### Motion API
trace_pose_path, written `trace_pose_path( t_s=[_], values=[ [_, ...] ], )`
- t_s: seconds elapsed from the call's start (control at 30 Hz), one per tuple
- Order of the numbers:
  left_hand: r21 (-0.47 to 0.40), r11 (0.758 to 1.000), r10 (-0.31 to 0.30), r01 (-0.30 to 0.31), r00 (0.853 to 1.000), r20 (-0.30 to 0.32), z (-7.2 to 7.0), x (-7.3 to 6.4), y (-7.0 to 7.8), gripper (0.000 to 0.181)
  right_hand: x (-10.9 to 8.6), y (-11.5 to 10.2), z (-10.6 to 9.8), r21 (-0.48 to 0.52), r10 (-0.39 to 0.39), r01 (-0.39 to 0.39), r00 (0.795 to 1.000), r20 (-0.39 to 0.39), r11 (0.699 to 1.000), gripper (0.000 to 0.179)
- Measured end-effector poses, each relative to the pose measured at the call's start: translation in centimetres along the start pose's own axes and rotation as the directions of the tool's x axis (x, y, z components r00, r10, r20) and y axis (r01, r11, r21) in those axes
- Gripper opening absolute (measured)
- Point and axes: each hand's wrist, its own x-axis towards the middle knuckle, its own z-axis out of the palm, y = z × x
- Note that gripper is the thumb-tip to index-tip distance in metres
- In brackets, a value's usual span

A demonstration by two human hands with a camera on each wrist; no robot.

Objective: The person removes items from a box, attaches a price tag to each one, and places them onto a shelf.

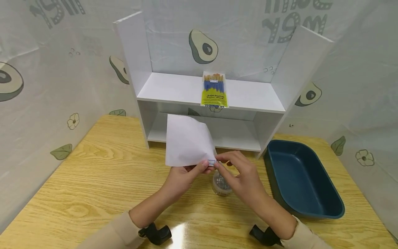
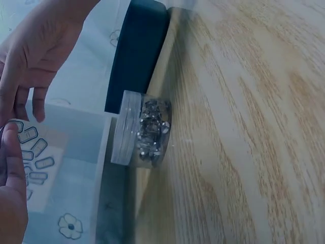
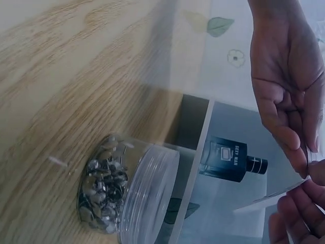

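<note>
My left hand [image 1: 183, 178] holds a white sticker sheet [image 1: 186, 141] by its lower right corner, thumb on top. The sheet's plain side faces up in the head view. In the left wrist view, several small blue-outlined stickers [image 2: 38, 147] show on its other side. One small outlined sticker [image 1: 211, 162] shows at the corner, by the left thumb. My right hand [image 1: 240, 173] pinches that corner with thumb and fingertips; whether the sticker is partly lifted is unclear. Below the hands, a clear lidded jar [image 1: 221, 185] of shiny metal thumbtacks [image 3: 104, 190] stands on the table.
Behind the hands stands a white shelf [image 1: 180, 88]. A brush pack [image 1: 214, 90] bearing a small label lies on its upper board. A dark perfume bottle [image 3: 224, 158] stands in the shelf, hidden in the head view. At right is a dark teal tub [image 1: 303, 180] on the wooden table [image 1: 93, 173].
</note>
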Motion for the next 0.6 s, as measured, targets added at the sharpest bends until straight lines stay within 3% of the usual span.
trace_pose_path(
  t_s=[0.23, 0.43, 0.6],
  values=[
    [0.035, 0.999, 0.001, 0.0, 1.0, -0.018, 0.35, -0.35, 0.24, 0.029, 0.09, -0.44, -0.02, 0.019, 0.003, -0.003, 1.0, -0.016, 1.0, 0.021],
    [0.025, 0.999, 0.034, -0.034, 0.999, -0.012, 0.48, -0.31, 0.16, 0.03, 0.1, -0.49, 0.15, -0.035, -0.096, 0.094, 0.994, -0.047, 0.995, 0.023],
    [0.027, 0.999, 0.027, -0.026, 1.0, -0.011, 0.5, -0.42, 0.35, 0.031, 0.1, -0.52, 0.26, -0.071, -0.149, 0.144, 0.987, -0.064, 0.987, 0.027]
  ],
)
